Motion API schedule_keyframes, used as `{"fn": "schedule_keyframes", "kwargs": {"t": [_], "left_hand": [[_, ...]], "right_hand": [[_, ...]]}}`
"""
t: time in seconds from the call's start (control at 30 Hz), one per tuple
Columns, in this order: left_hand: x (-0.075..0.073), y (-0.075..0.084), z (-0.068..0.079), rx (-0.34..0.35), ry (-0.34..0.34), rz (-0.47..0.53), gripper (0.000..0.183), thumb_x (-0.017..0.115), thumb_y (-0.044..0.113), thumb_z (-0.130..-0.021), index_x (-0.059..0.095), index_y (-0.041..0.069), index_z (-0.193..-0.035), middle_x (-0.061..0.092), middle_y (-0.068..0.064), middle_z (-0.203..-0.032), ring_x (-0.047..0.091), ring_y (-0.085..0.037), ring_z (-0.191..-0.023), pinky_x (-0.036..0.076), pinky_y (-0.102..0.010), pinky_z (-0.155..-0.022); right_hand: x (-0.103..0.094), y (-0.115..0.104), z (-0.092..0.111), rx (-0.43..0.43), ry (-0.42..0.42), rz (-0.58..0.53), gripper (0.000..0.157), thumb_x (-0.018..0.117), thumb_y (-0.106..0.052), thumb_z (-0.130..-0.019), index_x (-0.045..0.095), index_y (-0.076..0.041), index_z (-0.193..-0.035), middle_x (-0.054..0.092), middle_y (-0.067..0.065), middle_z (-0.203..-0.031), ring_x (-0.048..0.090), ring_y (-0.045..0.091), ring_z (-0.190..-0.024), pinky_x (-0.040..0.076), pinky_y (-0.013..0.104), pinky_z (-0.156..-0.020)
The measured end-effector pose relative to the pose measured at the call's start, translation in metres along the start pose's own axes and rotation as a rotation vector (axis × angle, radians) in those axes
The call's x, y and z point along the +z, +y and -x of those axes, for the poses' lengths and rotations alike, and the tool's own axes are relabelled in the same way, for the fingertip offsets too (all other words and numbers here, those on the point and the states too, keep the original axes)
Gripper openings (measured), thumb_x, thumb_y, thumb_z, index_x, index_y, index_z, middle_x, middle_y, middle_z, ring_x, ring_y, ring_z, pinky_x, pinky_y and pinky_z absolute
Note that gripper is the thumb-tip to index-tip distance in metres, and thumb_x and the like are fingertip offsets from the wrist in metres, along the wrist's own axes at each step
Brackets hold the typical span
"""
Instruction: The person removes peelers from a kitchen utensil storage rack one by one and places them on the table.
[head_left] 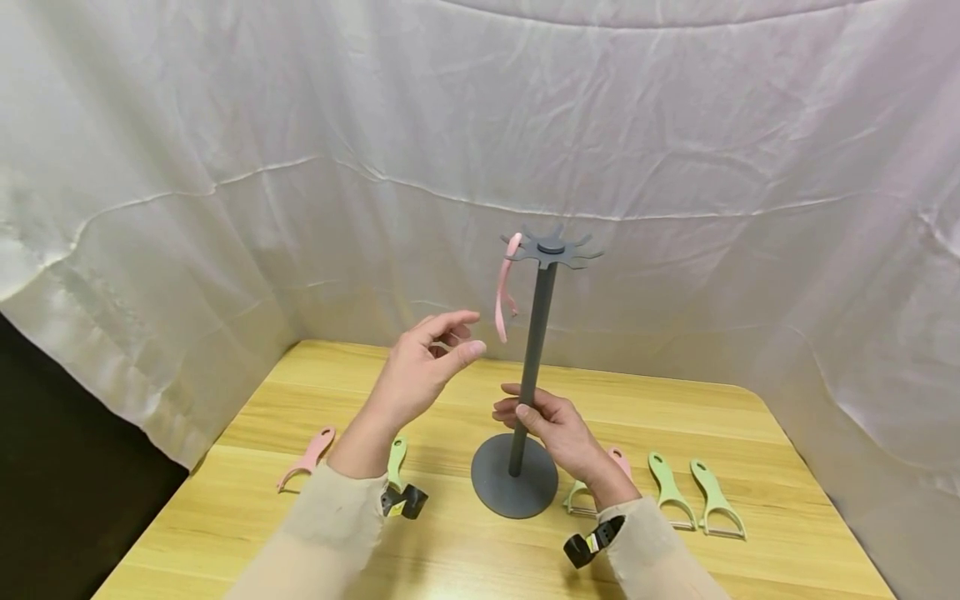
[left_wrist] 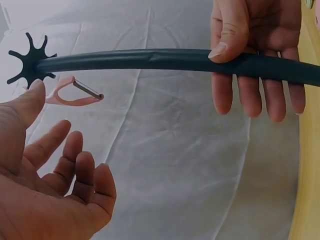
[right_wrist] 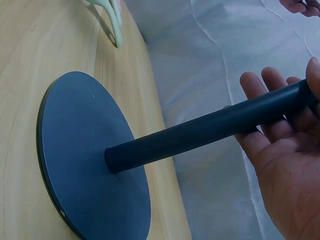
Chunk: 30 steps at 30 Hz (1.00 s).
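Observation:
A dark grey stand (head_left: 536, 350) with a round base and a star-shaped top of curved hooks stands on the table. My right hand (head_left: 564, 433) holds its pole low down, thumb in front and fingers behind. From a hook on the left side of the top hangs a pink peeler (head_left: 502, 292), blade end down. My left hand (head_left: 420, 367) is just left of that peeler, fingers loosely bent and apart from it. In the left wrist view, the left palm (left_wrist: 55, 200) holds nothing, and the hanging pink peeler (left_wrist: 75, 101) shows its metal blade.
On the wooden table (head_left: 450, 550), a pink peeler (head_left: 309, 460) and a green peeler (head_left: 397, 460) lie to the left, partly behind the left arm. Right of the base lie two green peelers (head_left: 667, 483) (head_left: 712, 496), plus pink and green ones partly under the right arm. White curtain (head_left: 450, 125) surrounds the table.

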<state>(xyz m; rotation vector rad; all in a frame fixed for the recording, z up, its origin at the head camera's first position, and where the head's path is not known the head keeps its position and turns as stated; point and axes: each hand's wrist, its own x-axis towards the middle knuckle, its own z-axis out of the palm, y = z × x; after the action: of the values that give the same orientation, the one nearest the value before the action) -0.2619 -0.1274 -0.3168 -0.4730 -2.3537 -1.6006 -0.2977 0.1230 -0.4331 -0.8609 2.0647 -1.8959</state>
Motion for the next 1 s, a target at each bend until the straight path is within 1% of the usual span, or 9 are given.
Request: {"fn": "schedule_keyframes", "kwargs": {"t": [0.3, 0.4, 0.53, 0.67, 0.8, 0.9, 1.0], "left_hand": [[0.006, 0.006, -0.007, 0.014, 0.017, 0.050, 0.041, 0.076, 0.037, -0.099, 0.069, 0.027, -0.138, 0.065, -0.007, -0.122, 0.063, -0.023, -0.108, 0.055, -0.043, -0.092], [0.007, 0.007, -0.009, 0.017, 0.019, 0.061, 0.043, 0.076, 0.036, -0.099, 0.069, 0.024, -0.139, 0.066, -0.008, -0.123, 0.063, -0.023, -0.109, 0.055, -0.044, -0.093], [0.008, 0.009, -0.012, 0.026, 0.022, 0.060, 0.043, 0.075, 0.037, -0.100, 0.068, 0.022, -0.139, 0.066, -0.005, -0.121, 0.064, -0.022, -0.108, 0.056, -0.043, -0.091], [0.009, 0.011, -0.015, 0.037, 0.028, 0.057, 0.040, 0.074, 0.038, -0.101, 0.068, 0.026, -0.138, 0.066, 0.000, -0.118, 0.064, -0.020, -0.107, 0.055, -0.042, -0.090], [0.009, 0.013, -0.019, 0.050, 0.027, 0.064, 0.040, 0.073, 0.038, -0.101, 0.069, 0.025, -0.138, 0.067, 0.001, -0.116, 0.063, -0.019, -0.107, 0.054, -0.041, -0.092], [0.008, 0.014, -0.022, 0.051, 0.025, 0.086, 0.039, 0.074, 0.036, -0.101, 0.069, 0.023, -0.138, 0.068, 0.000, -0.114, 0.063, -0.020, -0.106, 0.054, -0.041, -0.089], [0.009, 0.015, -0.024, 0.049, 0.018, 0.109, 0.041, 0.074, 0.034, -0.101, 0.069, 0.020, -0.139, 0.068, -0.002, -0.113, 0.064, -0.021, -0.105, 0.053, -0.040, -0.084]], "right_hand": [[0.001, 0.001, -0.001, 0.002, 0.003, -0.003, 0.045, 0.054, -0.023, -0.112, 0.053, -0.005, -0.153, 0.066, 0.028, -0.136, 0.068, 0.033, -0.128, 0.053, 0.044, -0.111], [0.001, 0.002, -0.001, -0.004, 0.001, -0.004, 0.045, 0.054, -0.022, -0.112, 0.052, -0.004, -0.153, 0.066, 0.028, -0.136, 0.068, 0.033, -0.128, 0.053, 0.043, -0.110], [0.000, 0.003, -0.001, -0.009, 0.000, 0.000, 0.045, 0.053, -0.022, -0.112, 0.052, -0.004, -0.153, 0.065, 0.028, -0.136, 0.068, 0.033, -0.128, 0.054, 0.041, -0.110], [0.000, 0.003, -0.001, -0.007, 0.003, 0.002, 0.044, 0.053, -0.022, -0.112, 0.052, -0.005, -0.153, 0.066, 0.028, -0.136, 0.068, 0.031, -0.127, 0.054, 0.041, -0.110], [0.000, 0.003, -0.001, -0.008, 0.006, -0.005, 0.044, 0.054, -0.021, -0.112, 0.053, -0.004, -0.153, 0.065, 0.029, -0.136, 0.069, 0.030, -0.127, 0.054, 0.040, -0.110], [0.000, 0.002, -0.001, -0.010, 0.006, -0.011, 0.044, 0.054, -0.020, -0.112, 0.053, -0.003, -0.152, 0.065, 0.030, -0.136, 0.069, 0.031, -0.127, 0.054, 0.040, -0.109], [0.000, 0.002, -0.001, -0.008, 0.006, -0.011, 0.044, 0.054, -0.020, -0.112, 0.053, -0.003, -0.152, 0.066, 0.030, -0.136, 0.069, 0.031, -0.126, 0.054, 0.040, -0.109]]}}
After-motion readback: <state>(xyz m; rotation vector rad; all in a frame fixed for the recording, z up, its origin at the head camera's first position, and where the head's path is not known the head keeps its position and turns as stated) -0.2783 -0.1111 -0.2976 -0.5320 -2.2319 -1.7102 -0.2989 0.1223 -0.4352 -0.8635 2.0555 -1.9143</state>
